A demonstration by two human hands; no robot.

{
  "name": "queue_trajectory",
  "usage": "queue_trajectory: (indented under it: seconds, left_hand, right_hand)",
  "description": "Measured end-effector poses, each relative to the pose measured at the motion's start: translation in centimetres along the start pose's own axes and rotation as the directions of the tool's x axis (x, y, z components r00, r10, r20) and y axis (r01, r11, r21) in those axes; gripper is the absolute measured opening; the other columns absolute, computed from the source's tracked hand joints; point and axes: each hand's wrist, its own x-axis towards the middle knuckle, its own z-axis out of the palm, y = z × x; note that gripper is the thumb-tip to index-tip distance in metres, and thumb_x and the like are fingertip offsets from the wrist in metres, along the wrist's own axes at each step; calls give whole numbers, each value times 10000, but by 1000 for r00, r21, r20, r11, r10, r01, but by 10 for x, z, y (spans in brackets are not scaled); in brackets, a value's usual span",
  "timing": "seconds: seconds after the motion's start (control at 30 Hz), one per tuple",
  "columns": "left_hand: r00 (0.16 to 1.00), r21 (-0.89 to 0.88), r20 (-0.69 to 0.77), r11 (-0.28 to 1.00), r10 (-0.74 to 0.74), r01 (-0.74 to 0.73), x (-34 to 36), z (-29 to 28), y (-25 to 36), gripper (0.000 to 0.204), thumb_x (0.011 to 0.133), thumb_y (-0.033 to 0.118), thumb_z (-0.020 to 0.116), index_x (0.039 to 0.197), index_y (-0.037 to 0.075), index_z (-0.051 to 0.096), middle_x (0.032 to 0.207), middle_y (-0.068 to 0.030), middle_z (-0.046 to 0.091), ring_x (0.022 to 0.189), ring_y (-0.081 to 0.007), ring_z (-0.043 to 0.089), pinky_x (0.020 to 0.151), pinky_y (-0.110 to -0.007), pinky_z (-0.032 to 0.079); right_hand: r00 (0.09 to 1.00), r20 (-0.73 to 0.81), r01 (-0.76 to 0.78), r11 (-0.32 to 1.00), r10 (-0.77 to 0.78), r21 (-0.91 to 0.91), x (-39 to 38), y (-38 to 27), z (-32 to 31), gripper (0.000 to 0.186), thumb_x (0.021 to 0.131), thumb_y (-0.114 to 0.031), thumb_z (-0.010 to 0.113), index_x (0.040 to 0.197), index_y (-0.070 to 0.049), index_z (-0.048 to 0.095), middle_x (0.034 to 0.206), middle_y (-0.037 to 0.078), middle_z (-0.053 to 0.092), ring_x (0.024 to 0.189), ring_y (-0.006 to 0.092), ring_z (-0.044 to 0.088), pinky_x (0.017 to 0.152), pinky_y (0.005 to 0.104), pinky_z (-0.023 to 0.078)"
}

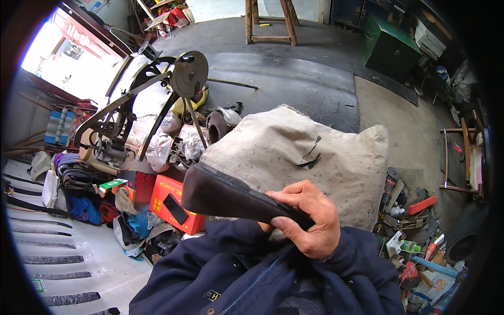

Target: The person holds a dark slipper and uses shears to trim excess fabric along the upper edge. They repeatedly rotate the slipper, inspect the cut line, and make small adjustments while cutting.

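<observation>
A dark brown, suede-like shoe (226, 195) is held sideways above my lap, its rounded end to the left. My right hand (310, 220) grips the narrower right end, with the thumb on the near side and the fingers over the top edge. Only a bit of my left hand (266, 227) shows below the shoe; its fingers are hidden behind it. Beneath lies a spotted beige cloth (262, 142) spread over my lap. Small dark scraps (310, 161) rest on the cloth, beside a thin dark piece (312, 147) I cannot make out.
A hand-cranked sewing machine (131, 100) with a round wheel stands at the left. Near it, a phone (175, 208) lies on a red box (163, 191). Dark strips (55, 259) line a pale surface at lower left. Assorted tools (415, 231) crowd the right; a green chest (391, 50) stands behind.
</observation>
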Motion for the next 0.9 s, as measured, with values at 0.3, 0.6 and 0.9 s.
queue_trajectory:
  seconds: [0.3, 0.6, 0.9]
  left_hand:
    - [974, 724, 229, 669, -3, -168, 18, 7, 45, 302, 855, 255, 750, 1046, 26, 705, 1034, -119, 729, 994, -259, 708, 862, -360, 561]
    - [920, 864, 387, 326, 60, -385, 32, 11, 70, 333, 788, 258, 805, 985, 5, 715, 981, -152, 740, 957, -303, 727, 833, -377, 567]
    - [921, 889, 373, 240, 114, -390, 43, 10, 86, 309, 786, 258, 799, 957, 10, 732, 974, -157, 747, 971, -313, 735, 848, -389, 575]
  right_hand:
    - [964, 100, 238, 966, -247, 96, 9, 8, -2, 468, 695, 95, 800, 1138, -19, 704, 1059, 135, 686, 1045, 321, 694, 862, 394, 528]
    - [974, 180, 142, 990, -140, 0, -3, 12, -16, 528, 632, 114, 785, 1125, -64, 725, 1125, 66, 695, 1084, 266, 663, 955, 407, 473]
    - [968, 198, 175, 981, -156, -85, 0, 13, -17, 584, 662, 92, 793, 1204, -111, 716, 1292, 108, 629, 1261, 324, 551, 1075, 452, 431]
